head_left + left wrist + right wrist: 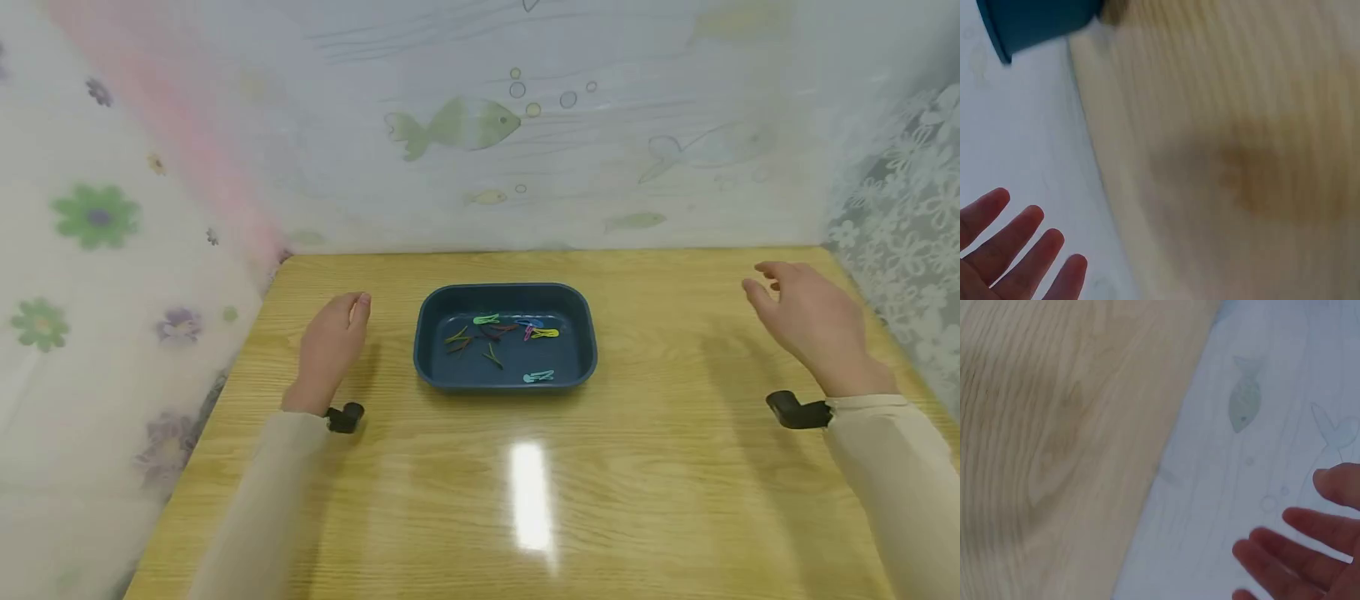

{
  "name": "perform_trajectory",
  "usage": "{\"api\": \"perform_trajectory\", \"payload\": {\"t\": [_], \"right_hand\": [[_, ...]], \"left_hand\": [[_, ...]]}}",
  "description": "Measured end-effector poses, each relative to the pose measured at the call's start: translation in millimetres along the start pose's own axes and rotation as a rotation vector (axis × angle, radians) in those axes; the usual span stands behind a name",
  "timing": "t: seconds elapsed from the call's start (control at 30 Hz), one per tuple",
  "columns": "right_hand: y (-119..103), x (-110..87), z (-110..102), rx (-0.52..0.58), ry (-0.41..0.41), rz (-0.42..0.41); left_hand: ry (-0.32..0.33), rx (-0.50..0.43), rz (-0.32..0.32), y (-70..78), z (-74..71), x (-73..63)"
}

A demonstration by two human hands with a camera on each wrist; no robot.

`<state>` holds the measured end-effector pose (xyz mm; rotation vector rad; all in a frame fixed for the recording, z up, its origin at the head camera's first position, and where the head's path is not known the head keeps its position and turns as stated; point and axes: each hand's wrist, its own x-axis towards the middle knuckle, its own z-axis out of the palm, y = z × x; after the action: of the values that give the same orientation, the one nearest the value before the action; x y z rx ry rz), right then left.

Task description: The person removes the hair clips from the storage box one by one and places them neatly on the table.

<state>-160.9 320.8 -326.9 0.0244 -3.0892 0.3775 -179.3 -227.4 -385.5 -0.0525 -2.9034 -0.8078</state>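
Note:
A dark blue rectangular tray (506,387) sits on the table in the head view, with several small clips inside. Among them are a green clip (486,319), a yellow clip (545,333) and a light blue clip (538,377); others are brown, olive, blue and pink. To the tray's left, my left hand (333,342) hovers above the table, holding nothing, its fingers spread in the left wrist view. Farther off on the right, my right hand (813,321) is raised over the table with relaxed fingers and nothing in them.
The wooden table (660,467) reaches back to a curtain (600,167) printed with fish. A flowered curtain (97,333) hangs along the left side, and a lace-patterned one (915,208) on the right. Black camera mounts (798,411) are worn on both wrists.

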Motion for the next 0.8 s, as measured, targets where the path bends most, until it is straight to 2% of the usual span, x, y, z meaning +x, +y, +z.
{"api": "perform_trajectory", "payload": {"t": [0.07, 0.17, 0.27, 0.33, 0.4, 0.5, 0.6, 0.7, 0.8], "right_hand": [[-1, -1.8, 4, 0.058, 0.021, 0.005], [-3, -4.0, 13, 0.145, 0.057, 0.0], [-8, -5.8, 24, 0.259, 0.097, 0.01], [-12, -5.2, 31, 0.34, 0.144, 0.035], [-17, -4.1, 37, 0.424, 0.19, 0.071], [-25, -2.3, 43, 0.524, 0.256, 0.133], [-33, -0.6, 46, 0.622, 0.278, 0.162], [-42, 0.6, 50, 0.713, 0.269, 0.149], [-49, 0.1, 59, 0.755, 0.254, 0.102]], "left_hand": [[0.012, -0.131, -0.038, 6.3, 11.9, -4.7], [0.026, -0.401, -0.091, 16.8, 31.4, -12.5], [0.061, -0.677, -0.131, 28.6, 44.9, -20.5], [0.087, -0.789, -0.139, 36.8, 49.1, -26.2], [0.117, -0.85, -0.144, 44.9, 50.9, -32.9], [0.135, -0.866, -0.155, 56.2, 53.5, -40.1], [0.141, -0.881, -0.172, 63.1, 57.7, -42.9], [0.134, -0.909, -0.191, 65.6, 62.1, -42.3], [0.116, -0.96, -0.191, 65.9, 66.7, -39.8]]}}
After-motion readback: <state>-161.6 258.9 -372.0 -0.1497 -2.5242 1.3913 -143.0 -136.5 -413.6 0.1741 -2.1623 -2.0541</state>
